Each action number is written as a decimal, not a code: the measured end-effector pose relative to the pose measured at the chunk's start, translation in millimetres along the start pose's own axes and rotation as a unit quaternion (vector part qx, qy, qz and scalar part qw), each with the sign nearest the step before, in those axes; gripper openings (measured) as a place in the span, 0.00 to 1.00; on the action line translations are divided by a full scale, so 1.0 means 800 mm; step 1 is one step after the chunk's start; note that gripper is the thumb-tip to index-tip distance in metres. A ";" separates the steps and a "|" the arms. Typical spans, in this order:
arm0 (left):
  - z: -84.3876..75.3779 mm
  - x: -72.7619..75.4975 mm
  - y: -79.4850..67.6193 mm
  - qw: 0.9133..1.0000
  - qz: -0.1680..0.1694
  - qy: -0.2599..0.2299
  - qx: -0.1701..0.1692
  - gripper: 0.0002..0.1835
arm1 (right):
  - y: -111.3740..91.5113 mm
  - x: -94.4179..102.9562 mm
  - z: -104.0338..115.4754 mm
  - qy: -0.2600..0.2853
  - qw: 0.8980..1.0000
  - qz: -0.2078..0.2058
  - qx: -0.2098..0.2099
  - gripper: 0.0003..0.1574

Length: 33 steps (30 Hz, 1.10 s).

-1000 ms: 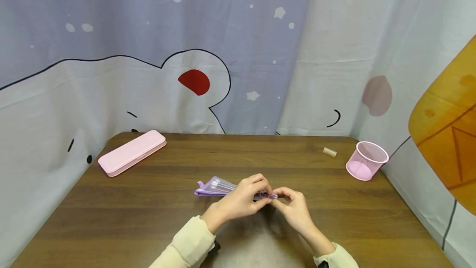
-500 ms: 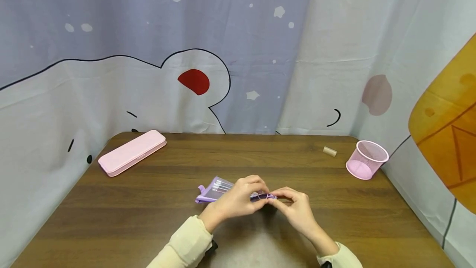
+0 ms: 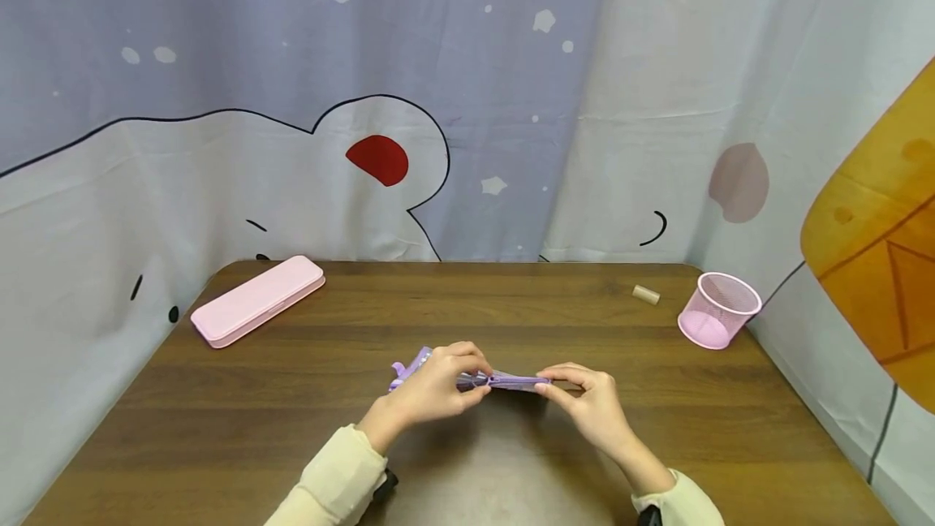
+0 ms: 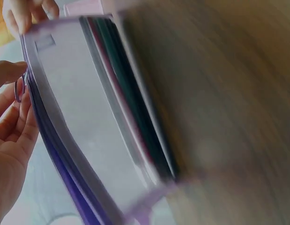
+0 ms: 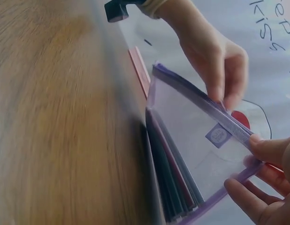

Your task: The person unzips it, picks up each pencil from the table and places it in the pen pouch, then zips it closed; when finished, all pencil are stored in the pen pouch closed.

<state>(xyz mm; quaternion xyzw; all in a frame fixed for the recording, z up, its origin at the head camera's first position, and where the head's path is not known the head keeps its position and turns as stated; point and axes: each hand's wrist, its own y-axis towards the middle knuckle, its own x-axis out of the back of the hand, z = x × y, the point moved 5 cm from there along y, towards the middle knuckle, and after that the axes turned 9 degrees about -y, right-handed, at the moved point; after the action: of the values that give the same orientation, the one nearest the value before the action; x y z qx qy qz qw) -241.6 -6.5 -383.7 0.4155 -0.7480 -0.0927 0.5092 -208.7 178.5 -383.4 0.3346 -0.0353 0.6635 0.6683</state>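
Note:
A translucent purple zip pouch [image 5: 191, 126] stands on edge between the two hands, its zipper along the upper side. Several pens [image 5: 170, 168] lie along its bottom inside, dark green, grey and dark red. The left hand [image 3: 441, 386] pinches the zipper's ring pull [image 4: 19, 89] partway along the zipper. At the pouch's right end, the right hand [image 3: 584, 400] grips the corner between thumb and fingers. In the head view the left hand covers much of the pouch's left half, and a purple tab [image 3: 398, 368] shows beyond it.
A closed pink case [image 3: 259, 299] lies at the back left of the wooden table [image 3: 453, 307]. Towards the back right are a small beige cylinder [image 3: 646, 295] and a pink mesh pen holder [image 3: 719, 311]. A printed curtain [image 3: 511, 104] hangs behind.
The left hand has moved left along the zipper with the ring pull, away from the right hand. The right hand keeps its grip at the pouch's end, shifting slightly right.

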 end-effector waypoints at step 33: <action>0.057 0.044 -0.077 0.989 0.067 0.004 0.129 0.04 | 0.012 0.022 -0.080 -0.199 0.973 0.094 -0.075 0.07</action>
<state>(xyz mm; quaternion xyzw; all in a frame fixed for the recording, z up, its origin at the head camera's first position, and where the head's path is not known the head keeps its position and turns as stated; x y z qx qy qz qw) -252.2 -84.2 -415.2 0.4268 -0.7780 0.0402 0.4593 -240.7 224.0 -420.5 0.4039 -0.2489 0.6387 0.6057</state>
